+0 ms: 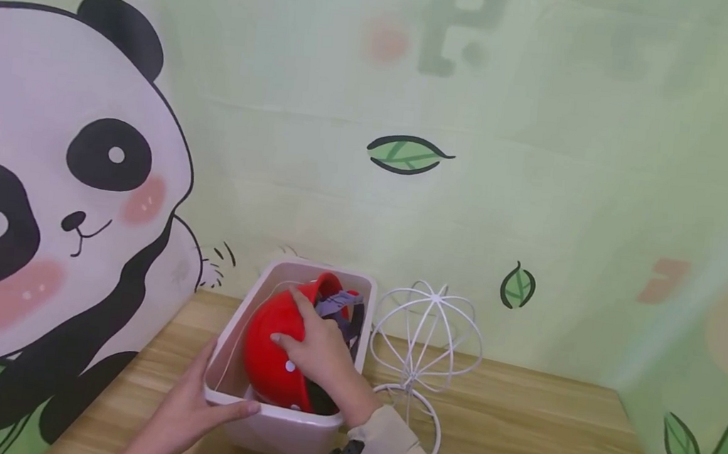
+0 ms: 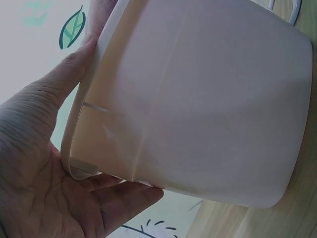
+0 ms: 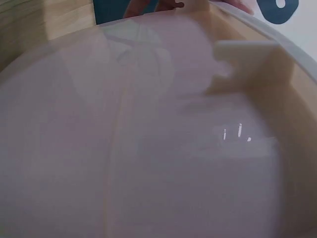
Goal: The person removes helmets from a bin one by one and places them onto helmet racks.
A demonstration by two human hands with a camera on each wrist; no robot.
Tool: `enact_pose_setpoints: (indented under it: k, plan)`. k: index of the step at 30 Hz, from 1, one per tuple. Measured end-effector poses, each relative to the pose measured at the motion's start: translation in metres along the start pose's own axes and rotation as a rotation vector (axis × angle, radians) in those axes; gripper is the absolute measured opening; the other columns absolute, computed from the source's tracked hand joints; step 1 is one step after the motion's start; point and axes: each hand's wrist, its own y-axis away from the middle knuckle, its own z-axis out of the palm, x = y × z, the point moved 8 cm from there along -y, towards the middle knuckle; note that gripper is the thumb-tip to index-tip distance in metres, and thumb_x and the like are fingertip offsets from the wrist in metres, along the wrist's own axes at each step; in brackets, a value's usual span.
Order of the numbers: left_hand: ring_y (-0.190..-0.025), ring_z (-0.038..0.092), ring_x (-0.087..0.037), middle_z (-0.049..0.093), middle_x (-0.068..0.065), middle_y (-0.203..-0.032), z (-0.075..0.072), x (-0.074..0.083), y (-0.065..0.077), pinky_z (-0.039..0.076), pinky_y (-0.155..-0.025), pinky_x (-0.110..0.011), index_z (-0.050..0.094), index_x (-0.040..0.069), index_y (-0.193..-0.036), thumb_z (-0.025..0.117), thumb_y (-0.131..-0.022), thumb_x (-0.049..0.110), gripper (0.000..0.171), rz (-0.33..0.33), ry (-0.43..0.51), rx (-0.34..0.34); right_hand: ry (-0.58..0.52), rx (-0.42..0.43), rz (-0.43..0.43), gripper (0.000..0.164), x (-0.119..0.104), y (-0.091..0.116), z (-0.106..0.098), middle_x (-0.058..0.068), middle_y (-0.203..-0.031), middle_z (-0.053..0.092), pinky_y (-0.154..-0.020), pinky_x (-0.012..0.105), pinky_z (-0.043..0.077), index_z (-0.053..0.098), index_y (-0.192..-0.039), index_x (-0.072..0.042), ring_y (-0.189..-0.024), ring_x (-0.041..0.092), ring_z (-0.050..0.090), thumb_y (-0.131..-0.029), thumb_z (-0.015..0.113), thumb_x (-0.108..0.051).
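Note:
A red helmet (image 1: 271, 348) with grey-purple straps (image 1: 337, 302) sits tilted on its side inside a pale plastic bin (image 1: 286, 438). My left hand (image 1: 186, 405) holds the bin at its near left corner, the thumb along the front rim and the fingers against the left wall. In the left wrist view this hand (image 2: 64, 193) wraps the corner from outside. My right hand (image 1: 322, 352) reaches into the bin and rests on the helmet, thumb and forefinger stretched over the red shell; its other fingers are hidden. The right wrist view is filled by the bin's outer wall (image 3: 148, 148).
Right of the bin stands a white wire rack (image 1: 426, 339) with a round cage top and a ring base. Both stand on a wooden tabletop (image 1: 534, 426). Behind rises a green wall covering (image 1: 314, 202) printed with a panda and leaves.

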Motion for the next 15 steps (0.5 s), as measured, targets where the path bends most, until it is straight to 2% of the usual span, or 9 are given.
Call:
enact_pose_setpoints:
  k: [3, 7, 11, 15]
  plan:
    - [-0.131, 0.047, -0.041, 0.033, -0.015, -0.155, 0.000, 0.001, 0.000, 0.059, -0.085, -0.046, 0.010, 0.017, -0.161, 0.090, -0.058, 0.060, 0.138, 0.000, 0.018, 0.001, 0.015, 0.009, -0.003, 0.086, -0.002, 0.000, -0.003, -0.009, -0.092, 0.067, -0.074, 0.035, 0.061, 0.030, -0.158, -0.035, -0.079, 0.009, 0.066, -0.088, 0.079, -0.034]
    - [-0.131, 0.047, -0.041, 0.033, -0.015, -0.154, -0.001, 0.001, 0.000, 0.059, -0.084, -0.046, 0.011, 0.018, -0.161, 0.091, -0.059, 0.059, 0.136, 0.006, 0.017, -0.002, -0.044, 0.042, 0.000, 0.081, -0.001, -0.002, -0.005, -0.009, -0.087, 0.068, -0.075, 0.035, 0.061, 0.032, -0.158, -0.032, -0.078, 0.008, 0.067, -0.090, 0.077, -0.033]
    - [-0.130, 0.046, -0.041, 0.035, -0.014, -0.153, -0.001, 0.001, 0.001, 0.060, -0.083, -0.045, 0.013, 0.020, -0.160, 0.092, -0.060, 0.055, 0.133, 0.011, 0.021, 0.000, -0.145, 0.122, 0.000, 0.076, 0.003, -0.001, -0.013, -0.004, -0.100, 0.072, -0.077, 0.037, 0.061, 0.036, -0.157, -0.031, -0.091, 0.016, 0.071, -0.092, 0.075, -0.031]
    - [-0.130, 0.047, -0.040, 0.036, -0.012, -0.153, 0.001, 0.004, -0.001, 0.060, -0.081, -0.044, 0.015, 0.023, -0.160, 0.093, -0.057, 0.056, 0.133, 0.024, 0.046, 0.007, -0.206, 0.196, -0.013, 0.070, 0.003, 0.001, -0.027, 0.004, -0.116, 0.070, -0.081, 0.040, 0.060, 0.037, -0.156, -0.032, -0.107, 0.025, 0.068, -0.095, 0.071, -0.031]
